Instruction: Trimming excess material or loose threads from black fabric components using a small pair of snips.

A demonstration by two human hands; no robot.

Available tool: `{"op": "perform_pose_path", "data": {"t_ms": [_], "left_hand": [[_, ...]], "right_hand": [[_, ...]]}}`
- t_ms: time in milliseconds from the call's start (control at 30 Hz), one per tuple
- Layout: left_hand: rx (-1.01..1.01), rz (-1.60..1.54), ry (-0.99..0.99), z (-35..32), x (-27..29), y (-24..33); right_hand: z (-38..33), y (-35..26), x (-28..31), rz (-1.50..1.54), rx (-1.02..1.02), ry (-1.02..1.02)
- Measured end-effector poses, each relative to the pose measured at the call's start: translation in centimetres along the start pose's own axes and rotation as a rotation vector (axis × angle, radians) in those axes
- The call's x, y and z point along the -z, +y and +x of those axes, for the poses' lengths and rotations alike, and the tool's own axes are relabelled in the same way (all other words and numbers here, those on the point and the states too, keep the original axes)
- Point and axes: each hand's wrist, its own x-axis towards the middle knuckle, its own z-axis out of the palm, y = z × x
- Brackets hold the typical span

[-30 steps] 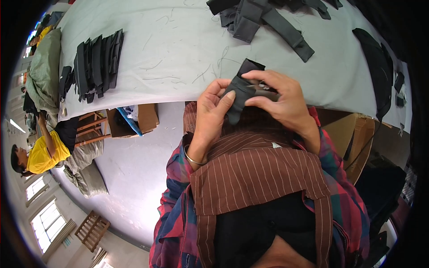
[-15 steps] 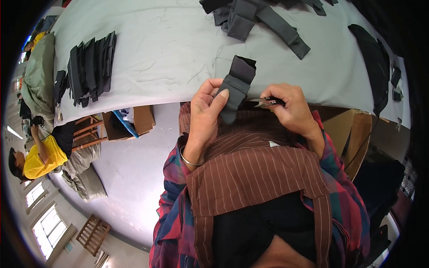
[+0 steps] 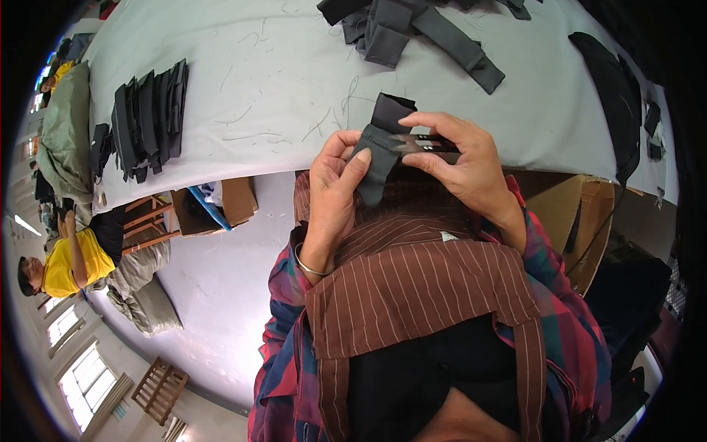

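In the head view, a short dark-grey folded fabric strip [image 3: 380, 158] is pinched in the left hand [image 3: 335, 179], at the near edge of the white cloth-covered table [image 3: 250, 92]. Small black-handled metal snips [image 3: 436, 144] are gripped in the right hand [image 3: 475, 160], blades at the strip's cross seam. The fabric is best held taut, blades flat, so the weave is spared.

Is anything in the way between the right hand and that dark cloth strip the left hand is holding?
Nothing visible blocks it. Only the small snips held in the right hand lie between, their tips at the right edge of the dark cloth strip.
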Motion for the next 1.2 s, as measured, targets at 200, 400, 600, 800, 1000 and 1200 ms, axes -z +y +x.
{"op": "perform_pose_path", "data": {"t_ms": [200, 400, 600, 800, 1000, 1200], "left_hand": [[0.025, -0.015, -0.013, -0.1, 0.1, 0.1], [0.028, -0.013, -0.018, 0.1, 0.4, -0.1], [0.037, -0.020, -0.014, 0.0, 0.4, -0.1], [0.040, -0.035, -0.018, 0.0, 0.3, 0.1], [0.032, -0.031, -0.027, 0.1, 0.2, 0.2], [0.033, -0.052, -0.020, 0.1, 0.2, 0.2]], "right_hand": [[-0.3, 0.8, 0.5, -0.359, 0.147, 0.004], [-0.1, 1.1, 0.3, -0.445, 0.265, 0.056], [-0.2, 1.5, 0.5, -0.382, 0.292, 0.009], [-0.2, 1.7, 0.4, -0.385, 0.369, -0.060], [-0.3, 2.0, 0.2, -0.433, 0.409, -0.094], [-0.5, 1.5, 0.8, -0.267, 0.281, -0.197]]}}
